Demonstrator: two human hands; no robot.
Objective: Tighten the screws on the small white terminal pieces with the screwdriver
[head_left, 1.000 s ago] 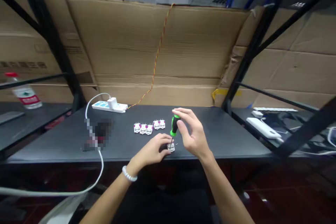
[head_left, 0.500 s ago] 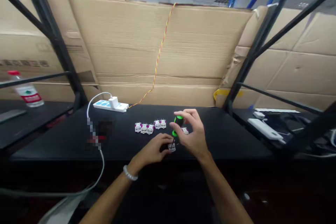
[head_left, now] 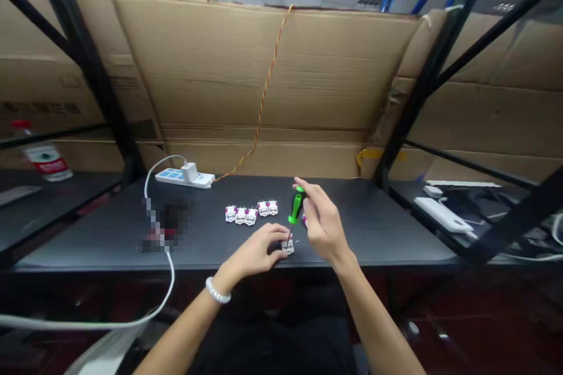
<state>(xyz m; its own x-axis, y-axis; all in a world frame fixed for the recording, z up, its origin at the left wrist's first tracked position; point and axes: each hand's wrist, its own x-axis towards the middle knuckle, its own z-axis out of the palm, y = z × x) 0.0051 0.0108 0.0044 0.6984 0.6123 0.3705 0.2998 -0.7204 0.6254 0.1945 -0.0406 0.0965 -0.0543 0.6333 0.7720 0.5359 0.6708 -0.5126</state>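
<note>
My right hand (head_left: 320,224) grips a green-and-black screwdriver (head_left: 295,208), held nearly upright with its tip down on a small white-and-magenta part (head_left: 287,246). My left hand (head_left: 258,250) pinches that part against the black table (head_left: 373,228) near its front edge. A row of several similar small white parts (head_left: 250,212) lies just behind my hands. One more such part peeks out behind my right hand, mostly hidden.
A white power strip (head_left: 185,176) with a plugged charger sits at the back left, its white cable (head_left: 163,258) trailing off the front edge past a blurred dark object (head_left: 169,222). Cardboard walls the back. A bottle (head_left: 41,155) stands on the left shelf; white devices (head_left: 442,212) lie at right.
The screwdriver has been turned between my right fingers, tilting a little and coming upright again; its tip stays on the part. My left hand has not moved.
</note>
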